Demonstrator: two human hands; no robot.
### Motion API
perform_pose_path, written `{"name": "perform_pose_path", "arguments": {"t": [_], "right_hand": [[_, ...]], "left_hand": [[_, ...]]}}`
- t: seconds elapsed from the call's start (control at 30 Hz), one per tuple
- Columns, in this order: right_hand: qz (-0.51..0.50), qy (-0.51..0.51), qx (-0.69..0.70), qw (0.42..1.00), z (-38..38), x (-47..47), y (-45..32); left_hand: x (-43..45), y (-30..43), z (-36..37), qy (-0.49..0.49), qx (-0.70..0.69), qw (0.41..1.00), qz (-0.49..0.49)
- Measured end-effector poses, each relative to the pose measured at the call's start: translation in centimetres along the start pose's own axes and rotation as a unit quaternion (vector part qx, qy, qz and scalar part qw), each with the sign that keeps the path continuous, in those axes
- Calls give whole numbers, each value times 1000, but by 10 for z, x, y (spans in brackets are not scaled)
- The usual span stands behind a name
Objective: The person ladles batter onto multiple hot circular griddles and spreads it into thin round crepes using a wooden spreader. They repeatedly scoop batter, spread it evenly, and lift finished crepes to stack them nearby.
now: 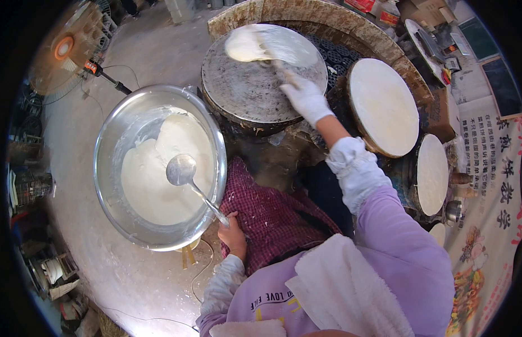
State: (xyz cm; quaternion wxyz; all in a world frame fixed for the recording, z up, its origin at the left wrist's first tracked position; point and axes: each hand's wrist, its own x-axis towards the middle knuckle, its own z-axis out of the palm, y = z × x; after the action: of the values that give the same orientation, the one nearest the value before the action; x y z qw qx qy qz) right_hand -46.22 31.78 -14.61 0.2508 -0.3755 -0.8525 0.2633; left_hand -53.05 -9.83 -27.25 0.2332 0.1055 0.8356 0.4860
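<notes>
My left hand point(233, 236) is bare and grips the handle of a metal ladle point(181, 169). The ladle's bowl hangs over thick pale batter point(159, 189) in a large stainless steel basin point(113, 210). A white glove covers my right hand point(305, 99), which holds a wooden-handled spreader point(282, 69), blurred by motion. Its far end lies over the back of a round, dark griddle point(244, 92). A thick pool of batter point(244, 44) sits at the griddle's back left, with a thin, streaked film stretching to the right. The spreader's working end is too blurred to make out.
On the right stand round pale sheets, a large one point(385, 107) and a smaller one point(431, 175). Honeycomb coal briquettes point(336, 54) lie behind the griddle, inside a curved rim point(328, 17). A fan point(65, 46) stands at left; a cable point(202, 269) crosses the floor.
</notes>
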Motion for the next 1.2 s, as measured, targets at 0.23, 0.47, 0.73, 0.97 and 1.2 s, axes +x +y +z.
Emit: {"name": "perform_pose_path", "arguments": {"t": [0.23, 0.47, 0.73, 0.97, 1.2], "right_hand": [[235, -111, 150, 954, -47, 48, 52], [-86, -130, -6, 988, -8, 19, 51], [8, -89, -72, 993, -48, 79, 88], [-140, -209, 28, 968, -21, 35, 67], [-121, -113, -83, 983, -59, 44, 67]], "left_hand": [[-3, 7, 6, 18, 1, 1000, 3], [-6, 10, 7, 28, 17, 999, 3], [-8, 12, 13, 43, 46, 997, 36], [-10, 12, 11, 55, 54, 996, 32], [-12, 19, 18, 51, 62, 997, 14]]}}
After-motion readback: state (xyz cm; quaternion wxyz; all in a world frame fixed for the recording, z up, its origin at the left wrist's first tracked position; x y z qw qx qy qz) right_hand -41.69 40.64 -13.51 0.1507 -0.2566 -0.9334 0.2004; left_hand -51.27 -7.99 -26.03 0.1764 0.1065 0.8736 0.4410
